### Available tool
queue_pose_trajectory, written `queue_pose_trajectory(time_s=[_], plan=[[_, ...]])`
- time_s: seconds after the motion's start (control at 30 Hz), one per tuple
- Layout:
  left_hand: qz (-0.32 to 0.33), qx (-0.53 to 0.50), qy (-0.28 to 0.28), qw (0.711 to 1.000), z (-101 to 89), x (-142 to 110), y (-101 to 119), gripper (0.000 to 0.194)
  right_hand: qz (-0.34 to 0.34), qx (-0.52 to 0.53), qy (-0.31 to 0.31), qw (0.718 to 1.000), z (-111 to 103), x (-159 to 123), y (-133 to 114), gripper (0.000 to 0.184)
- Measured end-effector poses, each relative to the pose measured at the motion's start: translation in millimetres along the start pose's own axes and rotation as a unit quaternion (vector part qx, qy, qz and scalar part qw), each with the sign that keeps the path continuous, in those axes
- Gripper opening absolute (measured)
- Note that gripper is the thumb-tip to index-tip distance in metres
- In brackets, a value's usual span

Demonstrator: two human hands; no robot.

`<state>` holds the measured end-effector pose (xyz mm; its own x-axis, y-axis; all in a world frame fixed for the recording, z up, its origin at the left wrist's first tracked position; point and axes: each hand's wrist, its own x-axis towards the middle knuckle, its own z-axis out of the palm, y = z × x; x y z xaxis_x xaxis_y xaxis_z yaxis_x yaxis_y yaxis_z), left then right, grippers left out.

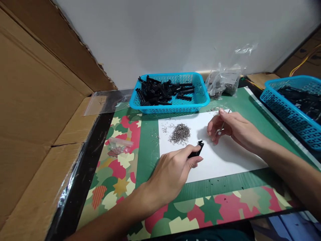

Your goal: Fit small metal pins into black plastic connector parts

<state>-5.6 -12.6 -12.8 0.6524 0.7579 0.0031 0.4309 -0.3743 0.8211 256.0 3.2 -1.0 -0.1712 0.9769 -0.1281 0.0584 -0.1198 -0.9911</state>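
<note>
My left hand (175, 167) is closed round a small black plastic part (196, 152), whose notched end sticks out past the fingertips over a white sheet (213, 167). To its right, my right hand (229, 127) is raised above the same sheet, thumb and fingers pinching a thin metal tool (222, 126); its exact kind is unclear. A pile of tiny bent metal pieces (180, 133), like small springs or clips, lies on the sheet beyond my left hand. Loose ones are scattered around the pile.
Behind the sheet stands a blue basket (173, 109) of similar black parts. Another blue basket (288, 117) with dark items is at the right. Clear bags (223, 82) hold small metal pieces. A small zip bag (120, 145) lies left; cardboard (32, 110) walls that side.
</note>
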Motion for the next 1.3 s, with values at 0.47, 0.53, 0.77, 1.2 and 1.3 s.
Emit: queue_pose_trajectory(time_s=[0.47,0.53,0.77,1.2,1.3], plan=[[0.009,-0.005,0.004,1.000,-0.4,1.3,-0.9,0.024,0.023,-0.072,-0.102,0.992,-12.8,-1.4,-5.4,0.035],[0.009,-0.005,0.003,1.000,-0.2,1.4,-1.6,0.025,0.015,-0.098,-0.130,0.987,-13.2,-2.6,-5.4,0.031],[0.011,-0.007,0.005,1.000,1.5,0.5,-2.5,0.026,-0.024,-0.189,-0.114,0.975,0.7,-10.5,-3.1,0.020],[0.012,0.004,0.006,1.000,3.6,2.2,-1.0,0.024,-0.038,-0.276,-0.103,0.955,9.3,-12.7,-7.2,0.013],[0.004,-0.014,0.003,1.000,3.9,2.3,-3.3,0.025,-0.043,-0.291,-0.107,0.950,9.1,-12.2,-7.4,0.013]])
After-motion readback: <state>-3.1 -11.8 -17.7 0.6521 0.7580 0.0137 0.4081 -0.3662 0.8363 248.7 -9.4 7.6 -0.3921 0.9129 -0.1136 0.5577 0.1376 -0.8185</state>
